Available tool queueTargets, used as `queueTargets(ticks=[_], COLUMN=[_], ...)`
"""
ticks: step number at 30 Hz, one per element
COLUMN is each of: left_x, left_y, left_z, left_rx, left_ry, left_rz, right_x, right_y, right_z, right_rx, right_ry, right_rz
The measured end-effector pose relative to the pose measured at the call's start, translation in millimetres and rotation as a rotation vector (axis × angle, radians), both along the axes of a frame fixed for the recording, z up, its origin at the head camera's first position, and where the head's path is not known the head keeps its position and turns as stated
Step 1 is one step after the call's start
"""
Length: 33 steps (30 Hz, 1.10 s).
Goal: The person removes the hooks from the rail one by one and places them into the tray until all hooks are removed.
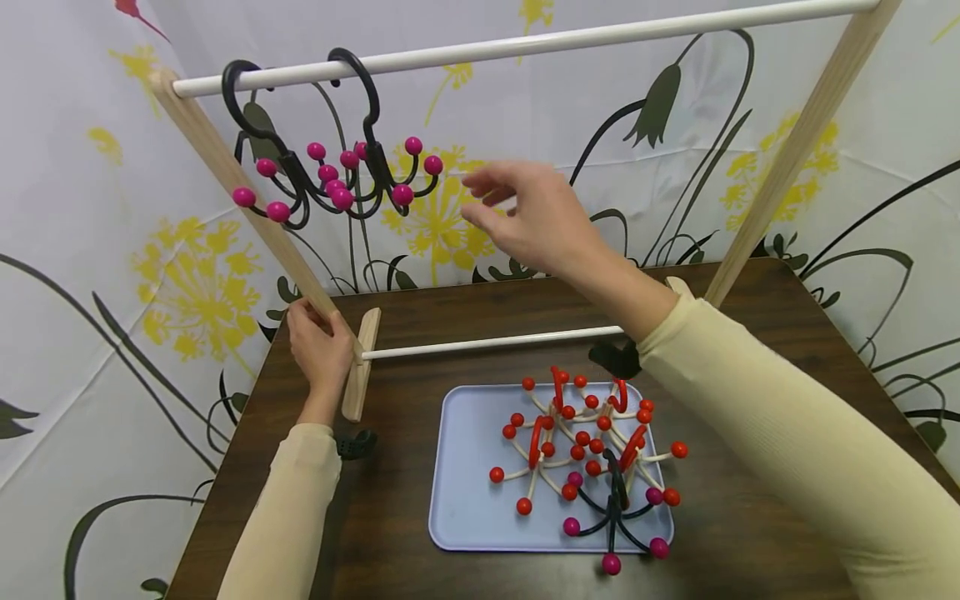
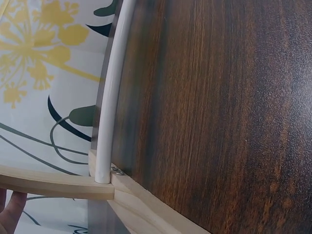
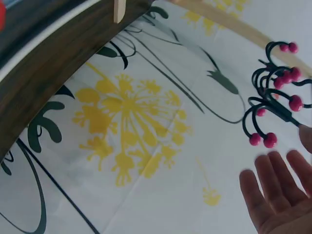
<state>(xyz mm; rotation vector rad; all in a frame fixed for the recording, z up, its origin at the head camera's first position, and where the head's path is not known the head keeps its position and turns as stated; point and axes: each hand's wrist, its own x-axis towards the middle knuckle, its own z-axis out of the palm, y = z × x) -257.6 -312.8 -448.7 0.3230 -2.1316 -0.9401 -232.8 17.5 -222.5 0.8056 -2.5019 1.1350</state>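
Observation:
Two black multi-armed hooks with pink ball tips hang from the white upper rod (image 1: 525, 46): the left hook (image 1: 296, 179) near the rod's end, the right hook (image 1: 380, 167) beside it. My right hand (image 1: 536, 212) is in the air to their right, fingers slightly bent and nothing in them. The right wrist view shows that hand (image 3: 280, 190) with fingers spread apart, close to the pink balls (image 3: 270, 140). Low on the left, my left hand (image 1: 321, 343) grips the wooden post (image 1: 288, 258) of the rack. Its fingertips (image 2: 14, 209) touch the post's side in the left wrist view.
A pale blue tray (image 1: 461, 517) on the dark wooden table (image 1: 397, 517) carries several white hooks with red balls (image 1: 547, 450) and a black hook with pink balls (image 1: 613, 508). A lower white rod (image 1: 487, 342) joins the rack's feet. Behind hangs a flowered curtain (image 1: 75, 350).

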Motion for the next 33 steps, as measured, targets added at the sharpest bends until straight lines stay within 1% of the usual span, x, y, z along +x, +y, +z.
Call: queueTargets(ticks=[3, 6, 8, 11, 15, 19, 23, 25, 30, 33], left_x=[-0.3, -0.2, -0.2, 0.0, 0.7, -0.2, -0.9, -0.7, -2.0, -2.6], left_y=[1.2, 1.6, 1.8, 1.6, 0.5, -0.5, 0.4, 1.0, 1.9, 2.5], left_z=[1.3, 2.4, 2.6, 2.0, 1.2, 1.2, 0.3, -0.4, -0.9, -1.5], left_rx=[0.003, 0.003, 0.000, -0.004, -0.005, -0.012, -0.019, -0.016, -0.008, -0.014], left_ry=[0.004, -0.003, -0.010, -0.017, -0.012, -0.007, -0.021, -0.029, -0.034, -0.032], left_rz=[0.001, -0.001, -0.004, -0.007, -0.004, -0.010, -0.023, -0.020, -0.015, -0.024], right_x=[-17.4, -31.5, -38.4, -44.9, -48.8, -49.3, -48.2, -47.6, -48.3, -49.6], right_y=[-14.9, -28.1, -35.4, -46.2, -62.3, -74.6, -79.0, -79.9, -77.0, -71.5], right_z=[9.0, 14.9, 17.3, 19.8, 24.2, 29.3, 31.0, 31.3, 31.3, 30.9], right_rx=[-0.010, -0.022, -0.027, -0.021, 0.026, 0.120, 0.203, 0.215, 0.228, 0.220], right_ry=[0.043, 0.060, 0.046, -0.020, -0.126, -0.187, -0.201, -0.210, -0.187, -0.166], right_rz=[-0.039, -0.064, -0.062, -0.031, -0.005, -0.025, -0.061, -0.076, -0.130, -0.155])
